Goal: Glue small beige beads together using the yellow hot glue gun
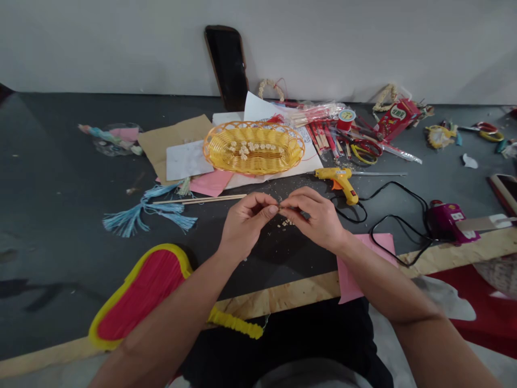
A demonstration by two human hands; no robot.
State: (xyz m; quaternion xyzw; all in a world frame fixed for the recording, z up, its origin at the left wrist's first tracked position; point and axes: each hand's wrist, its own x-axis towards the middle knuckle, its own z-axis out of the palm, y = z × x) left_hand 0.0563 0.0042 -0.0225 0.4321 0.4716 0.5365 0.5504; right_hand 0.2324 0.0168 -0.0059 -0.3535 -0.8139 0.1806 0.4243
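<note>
My left hand (pixel 246 222) and my right hand (pixel 317 215) meet over the dark table, their thumbs and forefingers pinched together. Between the fingertips is something tiny and brownish that I cannot make out. Small pale pieces (pixel 286 222) lie scattered just below my right fingers. Beyond both hands stands a yellow woven basket (pixel 258 165) holding little cream flower-shaped pieces (pixel 244 150). A yellow glue gun (pixel 341 178) rests right of the basket. Thin wooden sticks (pixel 210 200) reach from a blue tassel (pixel 131 218) toward my left hand.
A red fan-shaped piece with yellow edging (pixel 143 291) lies by my left forearm. Pink paper (pixel 375 243) is under my right forearm. A black cord (pixel 418 199) loops at right near a purple box (pixel 448 221). Scissors (pixel 365 152) and a leaning phone (pixel 226 67) are at the back.
</note>
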